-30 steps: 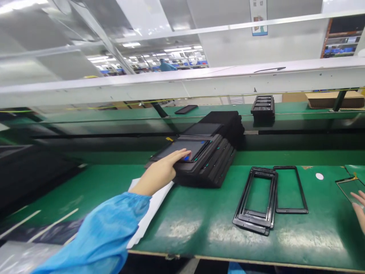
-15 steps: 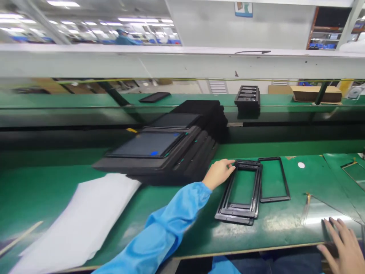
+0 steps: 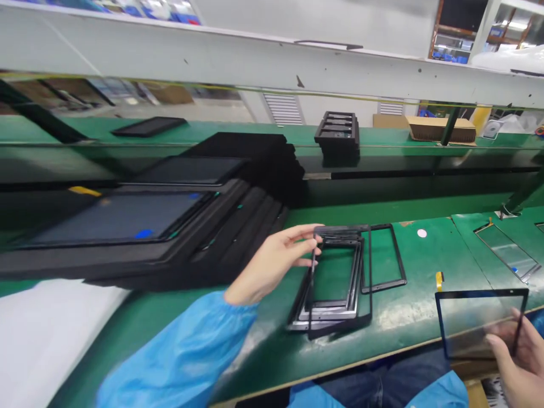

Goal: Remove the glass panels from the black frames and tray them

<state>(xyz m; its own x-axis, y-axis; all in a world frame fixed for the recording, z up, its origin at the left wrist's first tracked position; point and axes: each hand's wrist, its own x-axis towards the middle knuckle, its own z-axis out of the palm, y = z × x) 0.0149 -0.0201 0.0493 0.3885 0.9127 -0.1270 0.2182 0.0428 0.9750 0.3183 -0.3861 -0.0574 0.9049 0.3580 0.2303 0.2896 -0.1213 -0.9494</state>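
My left hand [image 3: 283, 255] pinches a thin black rectangular frame [image 3: 340, 327] by its upper left corner, holding it tilted up in front of a small stack of similar frames [image 3: 355, 272]. One more black frame [image 3: 398, 254] lies flat just right of that stack. At the lower right, my right hand [image 3: 516, 357] grips a clear glass panel [image 3: 465, 320] by its right side, raised over the bench's front edge. The panel has a black border, and an orange flex cable [image 3: 439, 281] sticks up from its upper left corner.
Black foam trays [image 3: 259, 158] are piled at left, with dark screen panels [image 3: 123, 218] on top. White sheets [image 3: 51, 334] lie in front of them. Another glass panel [image 3: 508, 249] rests at right. The back shelf holds stacked black trays [image 3: 338, 136] and a cardboard box [image 3: 442, 130].
My left hand has taken a black frame and lifted it off the stack. My right hand has picked up the glass panel from the bench. The view has swung right and down.
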